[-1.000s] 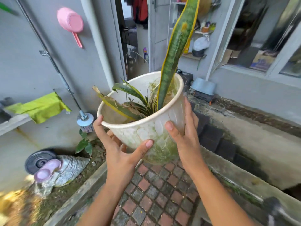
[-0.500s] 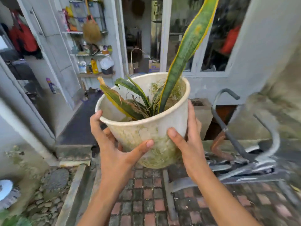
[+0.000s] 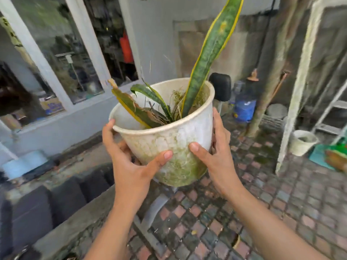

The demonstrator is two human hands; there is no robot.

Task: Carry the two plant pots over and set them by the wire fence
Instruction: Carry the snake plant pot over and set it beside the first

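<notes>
Paving [image 3: 216, 218] of small brick squares, dark and damp-looking with moss in the joints, runs under my forearms, so I would place my feet flat and slow here rather than stride. My left hand [image 3: 131, 166] cups the near left side of the white plant pot [image 3: 169, 139], fingers curled up round its wall and the thumb laid across the front; my right hand [image 3: 216, 156] mirrors it on the other side, thumb pressed to the front, fingers spread up the far wall. Both hands are closed firmly on the pot, which hangs at chest height, clear of the ground and tilted slightly towards me. The lower wall is green with algae and I judge it slippery, so I would slide one palm beneath the base before walking on. The tall snake plant leaf [image 3: 208, 51] makes the load top-heavy; keeping the rim level should stop it swinging. Beyond stand a blue water jug [image 3: 244, 107] and a second white pot [image 3: 303, 142] beside a post. I cannot see the wire fence from here.
</notes>
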